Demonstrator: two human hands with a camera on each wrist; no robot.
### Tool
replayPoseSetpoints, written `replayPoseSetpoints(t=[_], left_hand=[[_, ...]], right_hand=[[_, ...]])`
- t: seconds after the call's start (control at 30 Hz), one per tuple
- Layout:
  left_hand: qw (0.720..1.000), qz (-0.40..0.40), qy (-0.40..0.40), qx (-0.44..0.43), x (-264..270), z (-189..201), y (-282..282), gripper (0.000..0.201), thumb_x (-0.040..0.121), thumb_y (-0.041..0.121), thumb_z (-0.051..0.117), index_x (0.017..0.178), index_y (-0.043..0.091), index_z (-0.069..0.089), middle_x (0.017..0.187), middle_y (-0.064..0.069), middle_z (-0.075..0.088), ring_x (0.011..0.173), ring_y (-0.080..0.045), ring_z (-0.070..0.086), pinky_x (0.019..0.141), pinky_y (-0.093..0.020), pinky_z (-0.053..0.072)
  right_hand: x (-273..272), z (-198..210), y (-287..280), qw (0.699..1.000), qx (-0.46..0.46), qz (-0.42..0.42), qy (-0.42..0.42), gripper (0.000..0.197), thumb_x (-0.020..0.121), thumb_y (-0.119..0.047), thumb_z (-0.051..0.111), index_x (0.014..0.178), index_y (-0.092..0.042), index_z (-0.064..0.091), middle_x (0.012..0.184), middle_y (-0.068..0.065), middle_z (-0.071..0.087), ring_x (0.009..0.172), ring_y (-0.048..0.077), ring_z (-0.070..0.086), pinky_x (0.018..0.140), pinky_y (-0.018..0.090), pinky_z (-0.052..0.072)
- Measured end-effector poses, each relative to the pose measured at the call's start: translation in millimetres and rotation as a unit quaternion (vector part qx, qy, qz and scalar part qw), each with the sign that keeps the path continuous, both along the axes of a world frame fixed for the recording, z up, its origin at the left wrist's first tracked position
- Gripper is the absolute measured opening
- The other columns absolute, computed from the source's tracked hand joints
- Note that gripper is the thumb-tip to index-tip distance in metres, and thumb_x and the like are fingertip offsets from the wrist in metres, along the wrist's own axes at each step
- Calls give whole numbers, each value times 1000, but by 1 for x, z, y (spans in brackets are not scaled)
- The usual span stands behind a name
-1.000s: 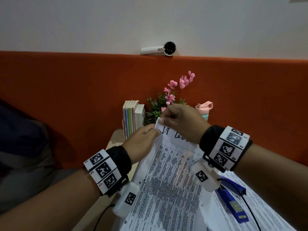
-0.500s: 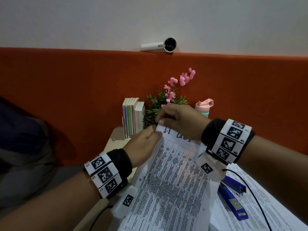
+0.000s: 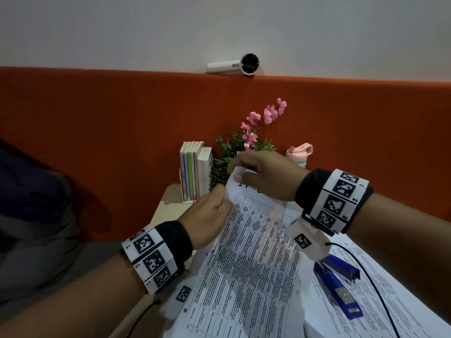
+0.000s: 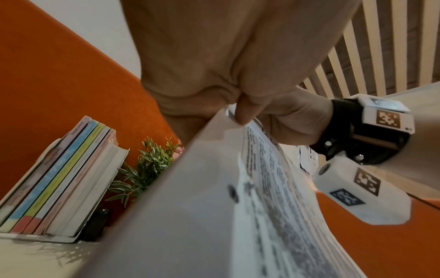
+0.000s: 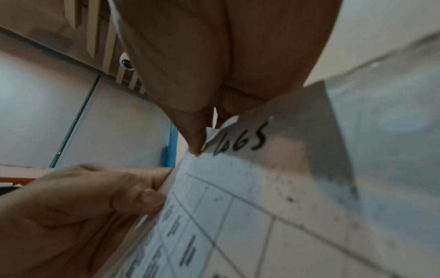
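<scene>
A stack of printed sheets [image 3: 249, 259] with a table of small text is held up off the table by both hands. My left hand [image 3: 210, 215] pinches the sheets' left edge near the top corner, thumb on the front [image 5: 147, 199]. My right hand [image 3: 263, 174] pinches the top corner between thumb and fingers, where the paper [image 5: 262, 150] is curled and handwriting shows. From the left wrist view the sheets [image 4: 214, 206] fan apart slightly below the right thumb [image 4: 245, 111].
A blue stapler [image 3: 339, 286] lies on more printed papers [image 3: 390, 289] at the right. Upright books [image 3: 195, 172], a pink-flowered plant [image 3: 251, 140] and a pink-lidded bottle [image 3: 299, 152] stand against the orange partition [image 3: 97, 132]. A small white fan [image 3: 234, 65] rests on top of it.
The right hand has shifted its pinch a little at the sheets' top corner; the left hand stays on the left edge. The view has tilted slightly.
</scene>
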State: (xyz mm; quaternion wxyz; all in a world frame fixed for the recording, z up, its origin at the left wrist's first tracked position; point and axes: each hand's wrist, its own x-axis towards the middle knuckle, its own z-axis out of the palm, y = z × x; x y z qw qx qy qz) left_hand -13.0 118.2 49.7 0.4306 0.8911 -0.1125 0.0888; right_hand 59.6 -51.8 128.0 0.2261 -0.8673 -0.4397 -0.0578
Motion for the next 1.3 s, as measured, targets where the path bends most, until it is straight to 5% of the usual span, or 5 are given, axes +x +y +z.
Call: replayPoseSetpoints(t=[0.33, 0.53, 0.83, 1.07, 1.3], left_hand=[[998, 14, 23, 60, 6, -17, 12, 46, 104, 44, 32, 116, 2, 46, 114, -27, 57, 101, -35, 58, 88, -56, 46], [995, 45, 48, 70, 15, -24, 18, 35, 105, 36, 33, 107, 4, 46, 105, -29, 57, 90, -35, 58, 77, -42, 46], [992, 76, 79, 68, 8, -23, 26, 32, 106, 35, 32, 116, 8, 46, 109, -24, 60, 95, -34, 60, 84, -45, 49], [993, 83, 72, 37, 6, -22, 29, 27, 106, 33, 34, 107, 10, 50, 99, -20, 59, 90, -36, 58, 80, -46, 49], [996, 59, 55, 39, -1, -17, 24, 36, 102, 40, 33, 109, 9, 49, 107, -22, 61, 99, -37, 59, 88, -53, 48]], right_hand=[[9, 6, -46, 972, 127, -173, 92, 18, 98, -39, 54, 99, -23, 62, 90, -8, 65, 78, 8, 63, 64, 20, 48], [16, -72, -123, 838, -360, -317, 261, 73, 87, -71, 48, 111, -5, 69, 102, 8, 74, 77, 18, 68, 67, 23, 54], [-7, -118, -113, 835, -403, -301, 225, 37, 90, -46, 62, 101, -11, 59, 83, -1, 59, 63, 11, 48, 50, 19, 36], [-15, -108, -133, 831, 135, -343, 416, 14, 91, -14, 59, 97, -4, 52, 89, 23, 59, 75, 34, 60, 76, 52, 59], [-8, -5, -84, 727, 584, -188, 310, 14, 92, -17, 56, 104, -12, 50, 80, 5, 57, 69, 18, 59, 64, 33, 54]])
